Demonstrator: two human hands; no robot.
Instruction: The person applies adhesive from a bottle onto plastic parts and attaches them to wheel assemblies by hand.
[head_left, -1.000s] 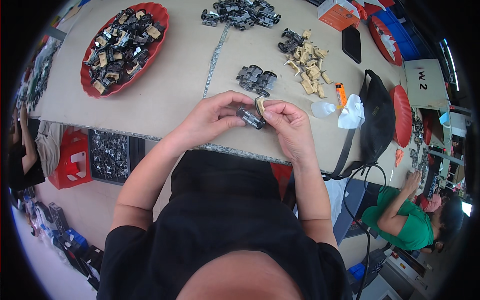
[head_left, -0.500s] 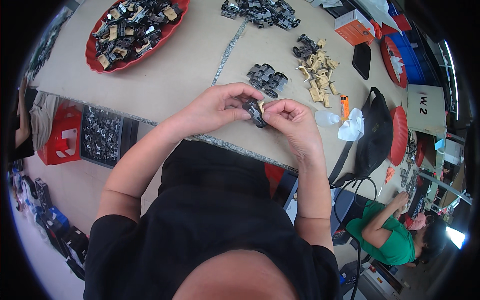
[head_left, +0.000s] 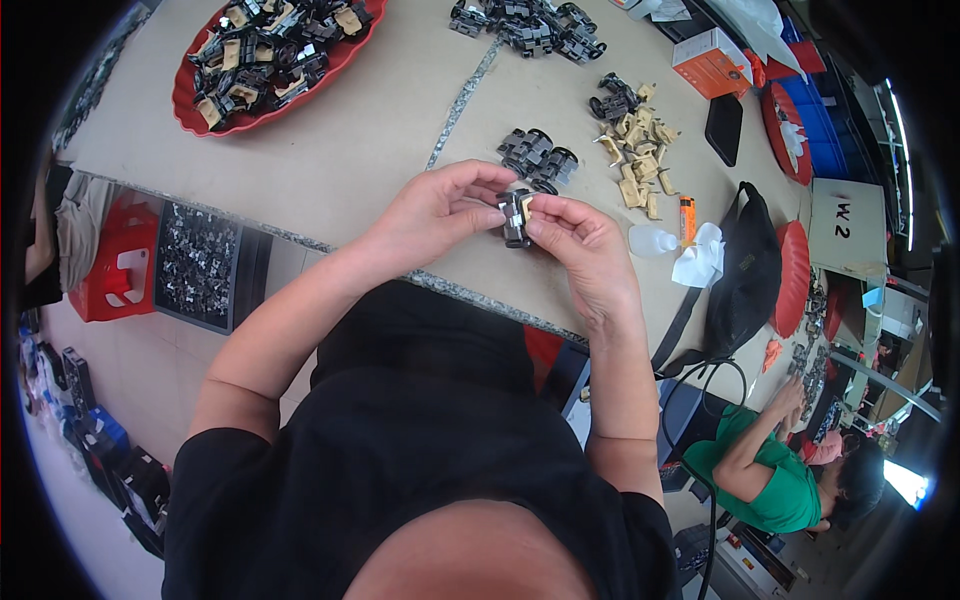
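Note:
Between my two hands, just over the table near its front edge, is a small black-and-grey toy car (head_left: 513,226) with a beige piece (head_left: 528,207) on its right side. The thumb and fingers of my left hand (head_left: 438,208) pinch it from the left. On the other side my right hand (head_left: 585,240) grips it at the beige piece; the fingertips partly cover both. Just beyond lie several similar dark toy car bases (head_left: 538,156) with wheels. A heap of loose beige pieces (head_left: 640,145) is to their right, with another dark car base (head_left: 614,98) at its far end.
At the far left a red scalloped bowl (head_left: 181,108) holds many assembled cars. More dark bases (head_left: 530,28) lie at the back. To the right are a small bottle (head_left: 652,240), white tissue (head_left: 700,258), black bag (head_left: 745,285) and phone (head_left: 724,130). A person in green (head_left: 757,478) works lower right.
The toy car has turned more upright between my fingers and shows a lighter, shiny face. Both hands keep hold of it. The view has shifted slightly.

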